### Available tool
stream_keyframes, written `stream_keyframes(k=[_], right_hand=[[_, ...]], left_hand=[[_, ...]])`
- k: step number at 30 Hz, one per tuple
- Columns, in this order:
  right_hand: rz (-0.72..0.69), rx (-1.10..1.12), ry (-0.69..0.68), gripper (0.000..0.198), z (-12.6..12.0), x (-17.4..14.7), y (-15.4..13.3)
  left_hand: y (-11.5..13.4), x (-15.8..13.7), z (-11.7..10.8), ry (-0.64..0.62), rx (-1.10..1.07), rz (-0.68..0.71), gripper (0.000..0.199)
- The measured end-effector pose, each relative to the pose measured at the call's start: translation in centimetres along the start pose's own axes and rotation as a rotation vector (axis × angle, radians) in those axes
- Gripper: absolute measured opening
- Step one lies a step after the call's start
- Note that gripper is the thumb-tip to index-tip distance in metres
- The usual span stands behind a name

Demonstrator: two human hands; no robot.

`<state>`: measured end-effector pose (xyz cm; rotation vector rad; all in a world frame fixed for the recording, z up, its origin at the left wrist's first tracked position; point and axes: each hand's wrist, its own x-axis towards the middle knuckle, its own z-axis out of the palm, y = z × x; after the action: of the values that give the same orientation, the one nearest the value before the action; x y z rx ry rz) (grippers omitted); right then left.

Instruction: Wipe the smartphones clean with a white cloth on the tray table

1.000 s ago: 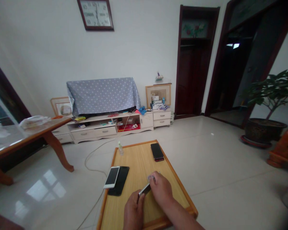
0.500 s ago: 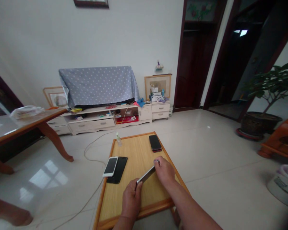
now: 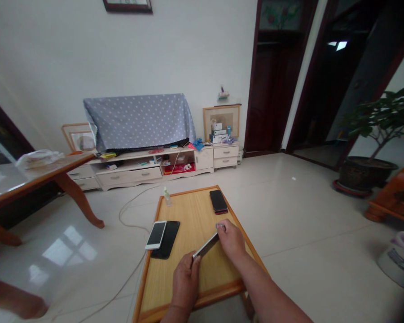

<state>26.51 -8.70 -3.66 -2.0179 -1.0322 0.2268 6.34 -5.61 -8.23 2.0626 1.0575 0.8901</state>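
Between my two hands, above the small wooden table (image 3: 191,202), a phone (image 3: 207,246) is held tilted, its thin edge turned up toward me. My left hand (image 3: 186,277) grips its near left end, thumb on top. At the far right end, my right hand (image 3: 231,240) has its fingers closed around the phone; something small and pale shows at those fingertips, too little to name. A white phone (image 3: 156,235) rests partly on a black phone or case (image 3: 170,240) at the table's left. Toward the back right lies a dark phone (image 3: 217,200) with a reddish edge beneath it.
A small clear spray bottle (image 3: 167,197) stands at the table's back left corner. A cable (image 3: 121,215) runs over the floor on the left. Further off are a white TV cabinet (image 3: 131,176), a larger wooden table (image 3: 67,166), a potted plant (image 3: 363,172) and a white bucket (image 3: 399,260).
The view has shifted very slightly. Both hands keep the same grip on the phone, and the other things lie as before.
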Motion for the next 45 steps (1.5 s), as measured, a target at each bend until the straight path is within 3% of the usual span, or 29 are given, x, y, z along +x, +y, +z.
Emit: stream_keyframes(k=[3,9,16,24,35,45], right_hand=[[-0.063,-0.010,-0.004,0.017,0.5,-0.9,-0.4],[-0.338,0.079,-0.207,0.016,3.2,-5.7,-3.7],[-0.131,0.084,-0.030,0.021,1.7,-1.8,-1.3],[-0.306,0.183,-0.181,0.021,3.7,-5.1,-2.9],[0.094,0.495,0.078,0.040,2.7,1.5,3.4],[0.083,0.804,-0.170,0.048,1.6,1.3,2.6]], left_hand=[[0.0,0.0,-0.1,-0.003,-0.018,0.003,0.033],[-0.1,0.0,0.0,0.002,-0.054,-0.031,0.034],[0.5,0.0,-0.4,0.001,-0.062,-0.023,0.035],[0.6,0.2,-0.5,-0.015,-0.081,-0.030,0.034],[0.0,0.3,-0.3,0.004,-0.104,-0.076,0.037],[0.8,1.3,-1.2,-0.021,-0.343,-0.292,0.049]])
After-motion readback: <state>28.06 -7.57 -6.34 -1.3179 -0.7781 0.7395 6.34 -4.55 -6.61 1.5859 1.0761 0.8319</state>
